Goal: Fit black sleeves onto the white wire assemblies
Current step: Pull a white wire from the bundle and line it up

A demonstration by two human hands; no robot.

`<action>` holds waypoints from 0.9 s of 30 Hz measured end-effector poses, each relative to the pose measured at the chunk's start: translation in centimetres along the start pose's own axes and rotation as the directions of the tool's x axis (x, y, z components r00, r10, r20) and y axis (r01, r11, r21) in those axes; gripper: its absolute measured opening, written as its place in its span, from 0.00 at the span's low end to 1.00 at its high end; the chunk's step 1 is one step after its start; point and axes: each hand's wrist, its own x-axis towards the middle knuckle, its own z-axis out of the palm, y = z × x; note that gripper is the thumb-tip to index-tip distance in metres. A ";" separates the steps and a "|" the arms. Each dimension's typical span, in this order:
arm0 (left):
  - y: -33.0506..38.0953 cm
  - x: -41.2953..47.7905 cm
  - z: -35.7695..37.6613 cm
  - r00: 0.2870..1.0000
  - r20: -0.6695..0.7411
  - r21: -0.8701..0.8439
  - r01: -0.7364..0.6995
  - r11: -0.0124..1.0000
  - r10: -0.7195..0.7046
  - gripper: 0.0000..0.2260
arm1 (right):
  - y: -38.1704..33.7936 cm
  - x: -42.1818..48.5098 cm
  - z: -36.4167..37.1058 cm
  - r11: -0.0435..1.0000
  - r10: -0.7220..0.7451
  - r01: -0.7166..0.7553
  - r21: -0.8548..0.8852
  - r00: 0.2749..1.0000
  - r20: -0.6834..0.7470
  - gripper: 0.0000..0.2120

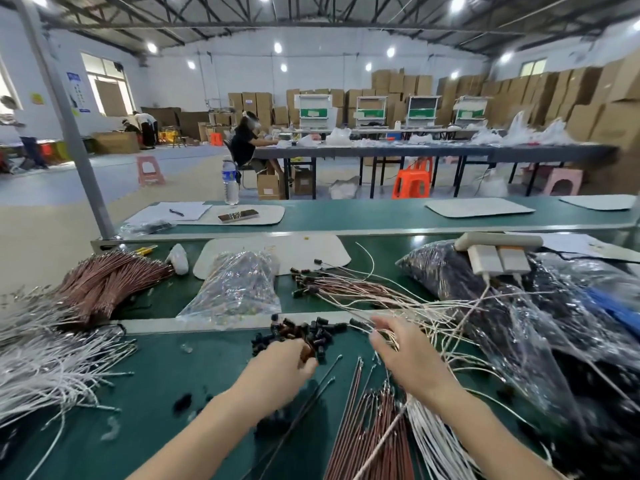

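The left hand [277, 363] curls fingers round black sleeves [304, 336] to pick one, while the right hand [407, 356] rests spread fingers on white wires [429, 311] beneath.

Bright, even light from round ceiling lamps [278, 47] and far-left windows [104, 69]. Shadows on the green table [156, 393] are soft and faint. Glare sparkles on the clear plastic bag [239, 289] and the dark bags [450, 271] at right. Motion blur smears the left hand [277, 362], the right hand [405, 355] and the near right corner. Wide-angle distortion bends the grey post [71, 133] at left.
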 end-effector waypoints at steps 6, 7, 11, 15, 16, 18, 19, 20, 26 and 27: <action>1.8 -3.0 2.7 0.998 0.064 0.553 -0.050 0.832 0.018 0.13 | -1.3 -2.9 1.0 0.965 -0.110 0.127 -0.230 0.990 0.084 0.20; 2.2 -3.2 3.0 0.996 0.084 0.609 -0.055 0.791 0.004 0.12 | -1.4 -3.6 1.4 0.957 -0.116 0.144 -0.250 0.986 0.122 0.20; 4.0 -3.6 3.6 0.992 0.128 0.701 -0.084 0.708 -0.009 0.12 | -1.1 -6.2 3.3 0.920 -0.116 0.197 -0.339 0.963 0.245 0.21; 4.1 -3.8 3.4 0.995 0.084 0.548 0.005 0.837 -0.061 0.11 | -0.5 -7.4 3.6 0.940 -0.117 0.174 -0.293 0.972 0.202 0.20; 3.8 -4.0 3.2 0.997 0.047 0.454 0.034 0.890 -0.062 0.10 | -0.4 -7.6 3.5 0.945 -0.125 0.174 -0.277 0.974 0.187 0.19; 3.0 -4.4 2.7 0.997 -0.066 0.179 0.050 0.983 -0.039 0.08 | -0.3 -7.7 3.2 0.947 -0.142 0.180 -0.266 0.977 0.157 0.18; 2.5 -4.5 2.4 0.992 -0.123 -0.001 0.034 0.999 -0.034 0.07 | -0.3 -7.6 3.1 0.947 -0.146 0.181 -0.265 0.979 0.146 0.18; 2.0 -4.7 1.9 0.982 -0.183 -0.209 0.001 0.978 -0.040 0.07 | -0.4 -7.4 3.0 0.948 -0.148 0.179 -0.264 0.980 0.134 0.17; -1.9 -5.8 1.2 0.845 -0.459 -0.853 -0.332 0.403 -0.273 0.05 | -1.5 -4.4 4.9 0.977 -0.083 0.094 -0.192 0.994 0.066 0.17; -2.4 -5.9 1.7 0.833 -0.460 -0.865 -0.343 0.365 -0.309 0.05 | -1.9 -3.8 5.5 0.980 -0.062 0.073 -0.183 0.996 0.068 0.17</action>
